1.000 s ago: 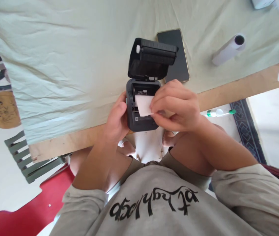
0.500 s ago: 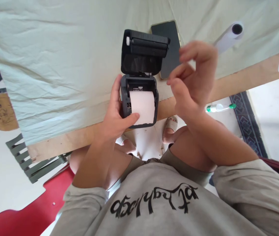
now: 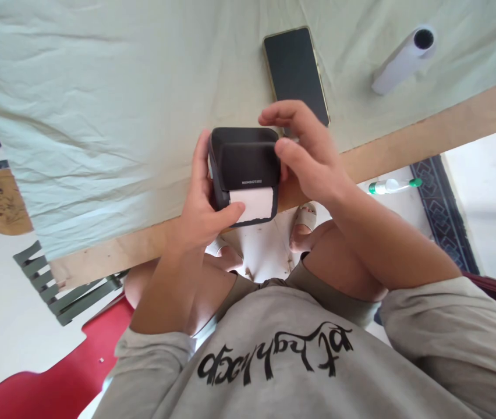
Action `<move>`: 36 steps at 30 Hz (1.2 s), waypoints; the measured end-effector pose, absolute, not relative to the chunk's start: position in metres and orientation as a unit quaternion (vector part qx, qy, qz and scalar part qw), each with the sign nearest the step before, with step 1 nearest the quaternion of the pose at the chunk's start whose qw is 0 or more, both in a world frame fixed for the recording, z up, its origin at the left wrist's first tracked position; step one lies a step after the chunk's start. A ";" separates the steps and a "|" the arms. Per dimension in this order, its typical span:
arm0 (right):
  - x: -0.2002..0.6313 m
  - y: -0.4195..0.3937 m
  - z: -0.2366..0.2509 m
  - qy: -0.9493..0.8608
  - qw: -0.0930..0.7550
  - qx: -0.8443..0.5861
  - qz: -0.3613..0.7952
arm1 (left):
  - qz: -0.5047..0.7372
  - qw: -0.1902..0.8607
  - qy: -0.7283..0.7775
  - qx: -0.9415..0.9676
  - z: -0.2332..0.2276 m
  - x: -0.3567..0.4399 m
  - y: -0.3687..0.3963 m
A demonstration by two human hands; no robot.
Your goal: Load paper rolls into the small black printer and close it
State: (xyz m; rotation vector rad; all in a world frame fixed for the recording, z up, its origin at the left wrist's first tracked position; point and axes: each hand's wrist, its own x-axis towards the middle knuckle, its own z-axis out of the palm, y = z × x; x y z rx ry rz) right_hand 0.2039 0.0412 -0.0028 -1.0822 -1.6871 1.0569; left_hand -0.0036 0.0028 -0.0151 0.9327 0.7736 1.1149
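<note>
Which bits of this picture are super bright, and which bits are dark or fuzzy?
In the head view, the pale floor at the right looks nearly washed out; the phone screen is dark, without strong glare; the black lid's tiny lettering looks soft.

Mid-frame, the left hand (image 3: 199, 218) is holding a printer (image 3: 243, 174) and pressing its paper (image 3: 254, 203); the right hand (image 3: 311, 154) is touching the lid (image 3: 250, 156). Upper centre, a phone (image 3: 297, 73) is lying.

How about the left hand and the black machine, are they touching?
Touching. The head view shows the left hand gripping the black machine, fingers against its side, thumb lying over the white paper.
</note>
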 end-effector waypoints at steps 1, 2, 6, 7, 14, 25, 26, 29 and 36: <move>0.204 0.041 -0.003 -0.693 0.404 -0.424 0.420 | 0.496 0.681 0.339 0.419 -0.014 -0.003 0.002; 0.204 0.041 -0.003 -0.710 0.386 -0.413 0.421 | 0.496 0.682 0.333 0.422 -0.012 -0.002 0.002; 0.206 0.043 -0.005 -0.738 0.346 -0.380 0.438 | 0.509 0.676 0.348 0.403 -0.006 0.003 0.000; 0.206 0.044 -0.006 -0.739 0.342 -0.375 0.443 | 0.511 0.676 0.359 0.392 -0.006 0.005 0.000; 0.205 0.046 -0.010 -0.749 0.333 -0.388 0.422 | 0.517 0.675 0.394 0.349 -0.010 0.005 0.001; 0.205 0.046 -0.015 -0.774 0.323 -0.403 0.367 | 0.512 0.686 0.398 0.330 -0.006 0.010 0.005; 0.205 0.047 -0.016 -0.774 0.323 -0.404 0.366 | 0.510 0.688 0.399 0.327 -0.006 0.010 0.006; 0.205 0.047 -0.019 -0.773 0.336 -0.392 0.369 | 0.519 0.688 0.405 0.304 -0.008 0.010 0.007; 0.211 0.040 -0.017 -0.704 0.396 -0.362 0.466 | 0.523 0.673 0.442 0.279 -0.014 0.006 0.005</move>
